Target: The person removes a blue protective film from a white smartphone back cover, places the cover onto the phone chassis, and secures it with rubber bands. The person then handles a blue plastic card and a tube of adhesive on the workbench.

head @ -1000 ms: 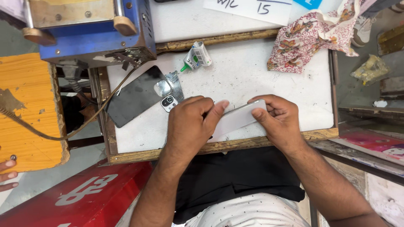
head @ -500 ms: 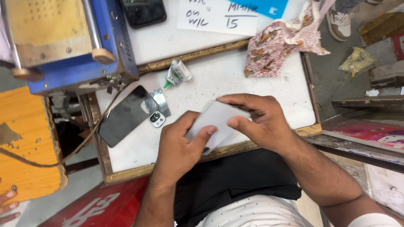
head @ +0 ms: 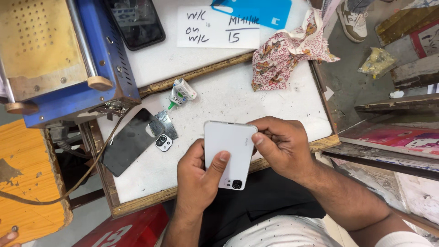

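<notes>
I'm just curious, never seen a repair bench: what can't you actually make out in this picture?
Head view only:
- White phone: its screen side faces down, hidden.
- Right hand: fingertips tucked behind the phone's edge; any tool is too small to tell.
- Blue machine: cut off by the frame's top and left.

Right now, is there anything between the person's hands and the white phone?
Nothing visible. The left hand grips the white phone directly, thumb on its back, and the right hand pinches its upper right corner.

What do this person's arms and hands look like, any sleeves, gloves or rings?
Both hands are bare: no gloves, rings or watch show on the left hand or right hand. The forearms are uncovered; a white sleeve edge shows on the right arm.
</notes>
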